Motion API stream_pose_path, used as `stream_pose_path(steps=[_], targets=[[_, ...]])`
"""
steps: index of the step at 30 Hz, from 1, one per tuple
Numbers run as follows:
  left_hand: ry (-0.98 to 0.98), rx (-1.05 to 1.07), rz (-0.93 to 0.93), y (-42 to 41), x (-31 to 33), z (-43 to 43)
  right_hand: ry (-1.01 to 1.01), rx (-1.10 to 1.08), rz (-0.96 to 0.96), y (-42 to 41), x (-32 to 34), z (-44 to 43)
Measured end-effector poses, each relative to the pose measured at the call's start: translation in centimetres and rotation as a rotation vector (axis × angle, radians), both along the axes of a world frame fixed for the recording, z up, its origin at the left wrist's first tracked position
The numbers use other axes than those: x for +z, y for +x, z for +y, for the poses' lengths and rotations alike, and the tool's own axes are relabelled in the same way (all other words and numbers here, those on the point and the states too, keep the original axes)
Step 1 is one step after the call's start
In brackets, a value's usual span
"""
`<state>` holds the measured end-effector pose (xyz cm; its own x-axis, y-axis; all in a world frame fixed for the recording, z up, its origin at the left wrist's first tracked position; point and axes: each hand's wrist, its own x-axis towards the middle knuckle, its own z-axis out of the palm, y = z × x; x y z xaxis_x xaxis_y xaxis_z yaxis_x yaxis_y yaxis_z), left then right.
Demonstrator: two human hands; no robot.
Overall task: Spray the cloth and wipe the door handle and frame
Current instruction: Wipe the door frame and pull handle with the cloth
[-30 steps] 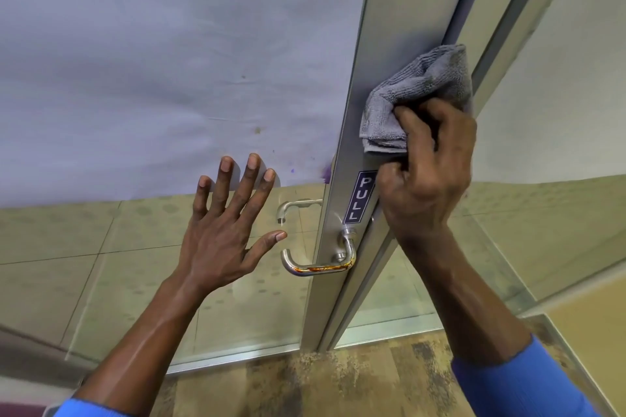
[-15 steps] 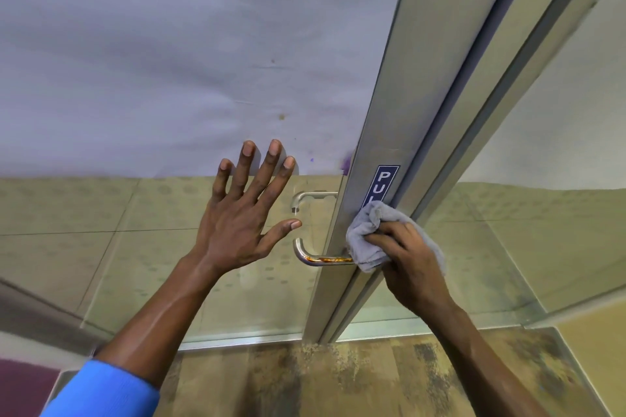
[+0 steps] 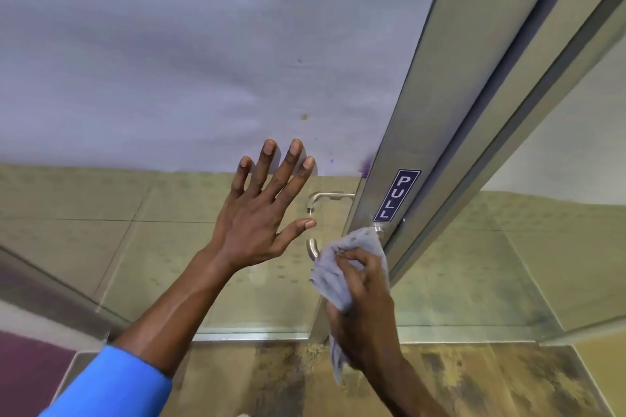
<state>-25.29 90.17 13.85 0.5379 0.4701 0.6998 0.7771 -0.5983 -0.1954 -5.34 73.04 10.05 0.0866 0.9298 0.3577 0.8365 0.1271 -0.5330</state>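
Now right hand [image 3: 364,310] clutching cloth [image 3: 342,267] over handle [image 3: 313,249], left hand [image 3: 261,213] splayed, empty, beside frame [image 3: 437,112].

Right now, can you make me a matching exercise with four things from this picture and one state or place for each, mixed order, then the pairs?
Things:
1. left hand
2. right hand
3. PULL sticker
4. door handle

States:
A. on the metal door frame
B. partly covered by the grey cloth
C. fingers spread, flat on the glass
D. closed around the cloth

Pairs: 1-C, 2-D, 3-A, 4-B
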Motion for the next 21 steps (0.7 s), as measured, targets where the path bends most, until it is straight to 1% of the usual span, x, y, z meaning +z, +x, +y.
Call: stream_pose_path(steps=[3, 5, 7, 9, 12, 15, 18, 21], targets=[[0.004, -0.015, -0.008, -0.1, 0.2, -0.1, -0.022, -0.022, -0.234, -3.7, 0.6, 1.3], [0.005, -0.029, -0.022, 0.0, 0.2, -0.2, -0.081, -0.026, -0.322, -5.3, 1.3, 1.8], [-0.003, -0.027, -0.035, 0.0, 0.2, -0.2, -0.113, -0.025, -0.347, -6.3, 1.7, 2.0], [-0.003, -0.034, -0.044, -0.1, 0.1, -0.2, -0.109, -0.053, -0.318, -6.2, 1.9, 1.8], [-0.011, -0.048, -0.054, -0.2, 0.0, -0.1, -0.115, -0.088, -0.167, -3.8, 1.3, 0.8], [0.001, -0.053, -0.057, -0.1, -0.1, 0.0, -0.133, -0.165, -0.186, 0.1, 0.5, 0.0], [0.000, -0.066, -0.067, 0.0, -0.1, -0.1, -0.061, -0.113, -0.194, 4.5, -0.2, 0.0], [0.000, -0.066, -0.066, -0.1, 0.0, -0.1, -0.014, -0.028, -0.074, 6.4, -0.4, 0.3]])
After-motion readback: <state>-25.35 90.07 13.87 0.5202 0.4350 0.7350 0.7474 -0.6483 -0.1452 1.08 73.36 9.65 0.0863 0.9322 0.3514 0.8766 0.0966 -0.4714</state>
